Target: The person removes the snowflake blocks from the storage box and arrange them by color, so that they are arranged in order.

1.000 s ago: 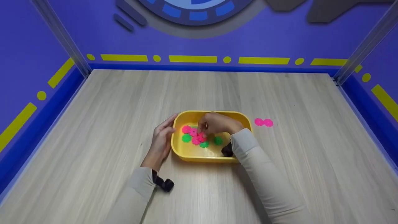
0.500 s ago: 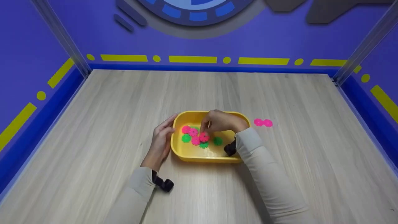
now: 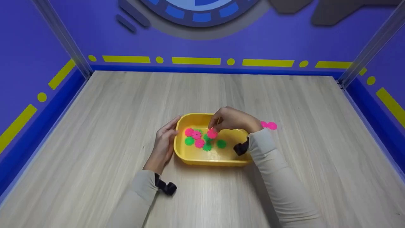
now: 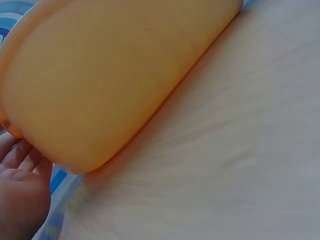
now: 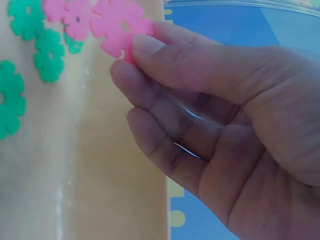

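In the head view my right hand [image 3: 235,118] is over the right half of a yellow plastic basin [image 3: 205,162]. Its thumb and fingertips pinch a pink notched snowflake disc [image 5: 120,25], a building-toy piece with a small hole in its centre. My left hand [image 3: 164,141] rests against the basin's left end, fairly straight fingers along the outer wall and thumb at the rim. The left wrist view shows those fingers [image 4: 25,157] touching the basin just under its lip. Inside lie several green discs [image 3: 221,144] and pink discs [image 3: 199,143], some overlapping.
To the right of the basin, two joined pink discs [image 3: 272,125] lie on the wood-grain table [image 3: 126,95], partly covered by my right wrist. Blue panels [image 3: 202,47] with yellow markings stand around the back and sides.
My right hand has moved up and to the right, lifting one pink disc off the pile and uncovering a green disc. My left hand and the basin stay in place.
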Demonstrator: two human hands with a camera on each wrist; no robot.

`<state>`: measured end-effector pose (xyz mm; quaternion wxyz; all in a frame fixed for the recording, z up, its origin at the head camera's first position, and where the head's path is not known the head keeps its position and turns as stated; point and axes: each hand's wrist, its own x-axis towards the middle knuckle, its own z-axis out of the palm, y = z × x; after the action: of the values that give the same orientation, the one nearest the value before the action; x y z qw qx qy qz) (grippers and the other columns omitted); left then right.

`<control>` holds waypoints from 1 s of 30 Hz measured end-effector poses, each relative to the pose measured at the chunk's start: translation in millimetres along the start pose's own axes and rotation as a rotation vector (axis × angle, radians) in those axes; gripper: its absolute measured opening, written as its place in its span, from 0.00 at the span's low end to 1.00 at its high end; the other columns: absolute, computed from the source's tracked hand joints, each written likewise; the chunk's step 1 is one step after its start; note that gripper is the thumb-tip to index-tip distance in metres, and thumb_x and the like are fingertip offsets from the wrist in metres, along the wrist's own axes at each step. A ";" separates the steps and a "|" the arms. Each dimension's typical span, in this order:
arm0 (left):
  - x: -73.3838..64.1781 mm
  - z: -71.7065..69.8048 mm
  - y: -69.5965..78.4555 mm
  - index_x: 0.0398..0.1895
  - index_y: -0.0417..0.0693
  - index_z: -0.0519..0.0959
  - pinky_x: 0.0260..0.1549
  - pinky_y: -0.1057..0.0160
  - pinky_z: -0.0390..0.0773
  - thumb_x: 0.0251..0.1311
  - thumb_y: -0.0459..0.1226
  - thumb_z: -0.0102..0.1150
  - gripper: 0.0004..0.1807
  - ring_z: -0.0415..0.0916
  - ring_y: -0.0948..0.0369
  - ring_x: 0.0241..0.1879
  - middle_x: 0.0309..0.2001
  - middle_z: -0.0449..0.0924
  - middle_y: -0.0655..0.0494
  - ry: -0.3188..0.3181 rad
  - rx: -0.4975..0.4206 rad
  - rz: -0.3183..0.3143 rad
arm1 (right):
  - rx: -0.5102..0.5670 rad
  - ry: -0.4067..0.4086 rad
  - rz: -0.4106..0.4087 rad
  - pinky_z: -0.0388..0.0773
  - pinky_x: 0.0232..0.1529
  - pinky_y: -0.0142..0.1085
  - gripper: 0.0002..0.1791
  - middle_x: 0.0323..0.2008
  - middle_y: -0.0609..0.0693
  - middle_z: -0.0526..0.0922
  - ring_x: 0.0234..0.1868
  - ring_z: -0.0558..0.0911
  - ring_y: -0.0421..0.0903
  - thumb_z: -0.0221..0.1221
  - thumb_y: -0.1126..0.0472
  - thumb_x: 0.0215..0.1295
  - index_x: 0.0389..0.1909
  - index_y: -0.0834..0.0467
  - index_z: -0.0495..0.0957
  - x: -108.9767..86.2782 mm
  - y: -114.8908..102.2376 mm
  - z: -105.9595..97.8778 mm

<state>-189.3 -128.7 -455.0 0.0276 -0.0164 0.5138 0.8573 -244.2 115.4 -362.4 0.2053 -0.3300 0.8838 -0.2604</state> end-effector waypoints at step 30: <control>0.3 -0.9 0.0 0.69 0.32 0.62 0.69 0.61 0.60 0.59 0.23 0.42 0.30 0.57 0.55 0.72 0.72 0.60 0.43 0.000 0.003 -0.005 | 0.033 0.142 0.033 0.84 0.46 0.43 0.09 0.39 0.53 0.87 0.39 0.84 0.48 0.63 0.64 0.60 0.41 0.58 0.86 -49.2 30.0 -25.9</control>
<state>-189.6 -129.6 -455.5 0.0300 -0.0176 0.5150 0.8565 -238.0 177.2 -350.7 0.1519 -0.2925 0.8971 -0.2942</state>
